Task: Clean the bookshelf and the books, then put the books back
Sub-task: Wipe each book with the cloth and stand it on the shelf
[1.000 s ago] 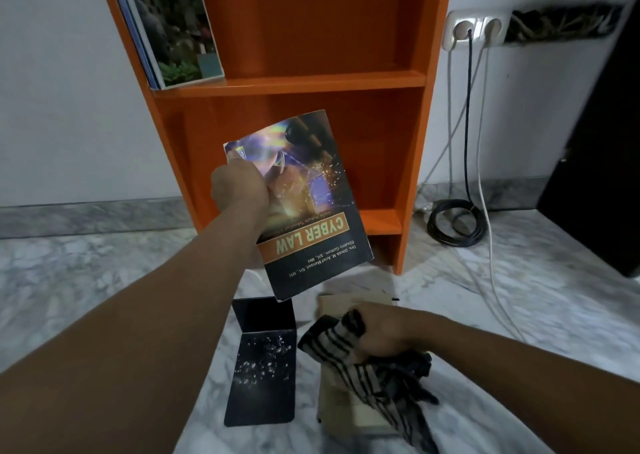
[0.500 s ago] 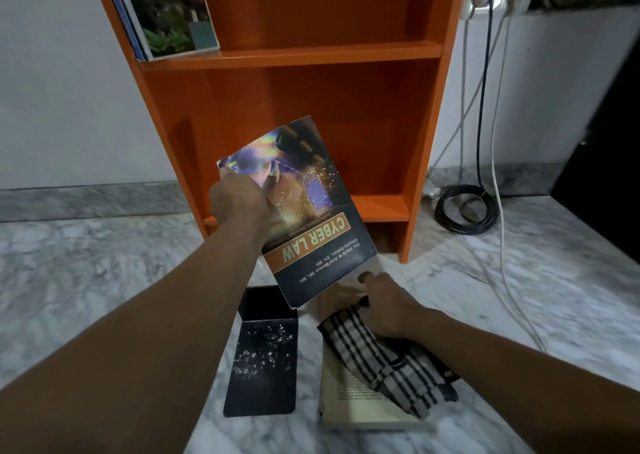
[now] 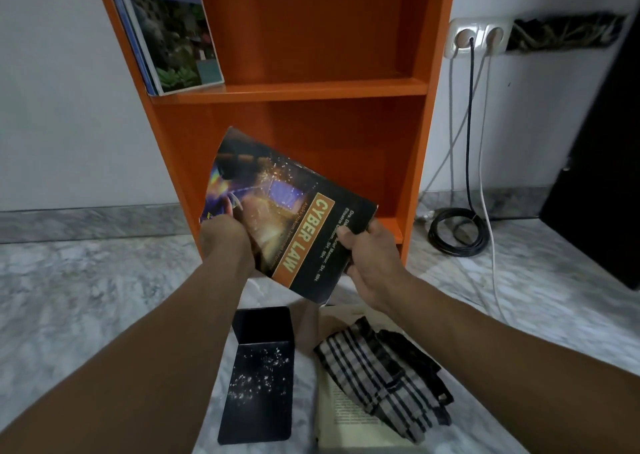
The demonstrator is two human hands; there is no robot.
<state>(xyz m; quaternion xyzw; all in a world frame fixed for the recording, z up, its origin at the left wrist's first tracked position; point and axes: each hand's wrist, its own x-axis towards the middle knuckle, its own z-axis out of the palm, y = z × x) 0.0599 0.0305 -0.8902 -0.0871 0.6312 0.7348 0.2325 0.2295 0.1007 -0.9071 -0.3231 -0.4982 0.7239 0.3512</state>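
Cyber Law paperback (image 3: pixel 294 211) held mid-air before orange bookshelf (image 3: pixel 311 88). Grip: left hand (image 3: pixel 225 242) curled round near-left corner; right hand (image 3: pixel 374 256) pinching right edge, thumb on cover. Cover bows: likely light, floppy, glossy-slick; support both edges. Below, striped cloth (image 3: pixel 381 367) on second book (image 3: pixel 346 419).

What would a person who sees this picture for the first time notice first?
The bright orange bookshelf stands against the white wall, in the middle. In front of it, the left hand and the right hand hold a dark book with the title Cyber Law. Below them, on the marble floor, a striped cloth lies on a second book.
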